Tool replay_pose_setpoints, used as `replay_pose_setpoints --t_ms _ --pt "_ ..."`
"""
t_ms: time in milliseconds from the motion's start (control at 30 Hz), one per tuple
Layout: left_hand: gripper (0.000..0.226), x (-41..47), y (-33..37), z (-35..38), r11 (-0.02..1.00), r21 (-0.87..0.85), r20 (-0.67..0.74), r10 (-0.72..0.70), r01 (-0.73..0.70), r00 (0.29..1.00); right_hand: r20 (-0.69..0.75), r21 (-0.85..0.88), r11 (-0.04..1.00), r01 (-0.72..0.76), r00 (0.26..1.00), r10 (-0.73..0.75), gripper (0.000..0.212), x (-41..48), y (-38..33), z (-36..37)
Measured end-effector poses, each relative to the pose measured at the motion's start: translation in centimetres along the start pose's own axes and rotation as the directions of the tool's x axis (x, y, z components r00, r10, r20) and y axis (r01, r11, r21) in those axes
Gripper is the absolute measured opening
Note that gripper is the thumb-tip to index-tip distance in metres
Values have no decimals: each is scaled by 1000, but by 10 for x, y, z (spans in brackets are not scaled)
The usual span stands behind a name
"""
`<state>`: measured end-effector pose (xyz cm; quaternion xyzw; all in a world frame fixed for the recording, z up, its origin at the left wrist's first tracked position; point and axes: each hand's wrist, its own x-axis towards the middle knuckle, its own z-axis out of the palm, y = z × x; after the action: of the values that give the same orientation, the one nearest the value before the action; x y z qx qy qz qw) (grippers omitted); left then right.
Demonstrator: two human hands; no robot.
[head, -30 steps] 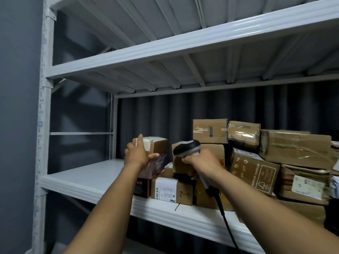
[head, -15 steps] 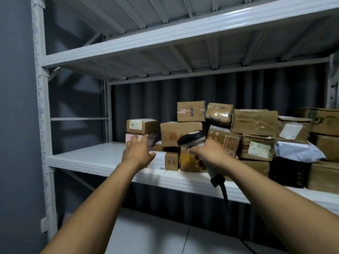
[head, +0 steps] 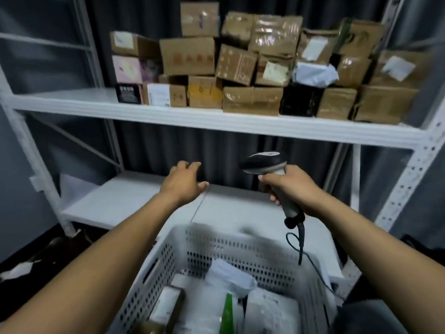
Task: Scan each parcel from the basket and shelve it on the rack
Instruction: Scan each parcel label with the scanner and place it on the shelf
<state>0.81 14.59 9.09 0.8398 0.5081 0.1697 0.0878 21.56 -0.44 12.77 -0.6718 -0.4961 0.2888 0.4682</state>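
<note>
My left hand (head: 184,180) hangs empty with fingers apart, above the far rim of the white perforated basket (head: 240,244). My right hand (head: 292,186) grips a black and grey barcode scanner (head: 265,161) by its handle, its cable (head: 301,251) trailing down to the basket. In the basket lie several parcels: white poly bags (head: 231,276), a brown box (head: 168,307) and a green item (head: 227,314). On the rack's middle shelf (head: 168,114) stand several stacked cardboard parcels (head: 240,63), with the small labelled box (head: 126,43) on top of a pink box (head: 127,68) at the left end.
The white rack's lower shelf (head: 115,201) sits just behind the basket. A perforated upright (head: 409,184) rises at the right and another upright (head: 31,165) at the left. Dark curtain hangs behind the rack. Dark floor shows at lower left.
My left hand let go of the small labelled box on the shelf and dropped down with the right hand. The view swung down from the shelf to the basket.
</note>
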Motion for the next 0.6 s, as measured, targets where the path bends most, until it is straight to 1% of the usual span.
replay_pose_setpoints --t_ms 67,233,400,500,600 --pt "68 -18 2 41 1000 -4 66 6 -6 998 21 9 998 -62 998 62 15 -14 33 -1" --pt "67 -50 -1 138 1000 2 229 6 -6 973 70 -60 971 -230 970 234 16 -28 120 8" --pt "67 -67 -16 222 999 24 384 -33 26 923 59 -118 941 -317 944 325 5 -21 187 27" --pt "66 -63 -24 264 998 61 446 -50 25 893 65 -170 925 -338 933 353 7 -7 215 36" --pt "67 -49 -31 302 997 70 488 -66 36 870 79 -215 909 -357 922 380 14 16 239 42"
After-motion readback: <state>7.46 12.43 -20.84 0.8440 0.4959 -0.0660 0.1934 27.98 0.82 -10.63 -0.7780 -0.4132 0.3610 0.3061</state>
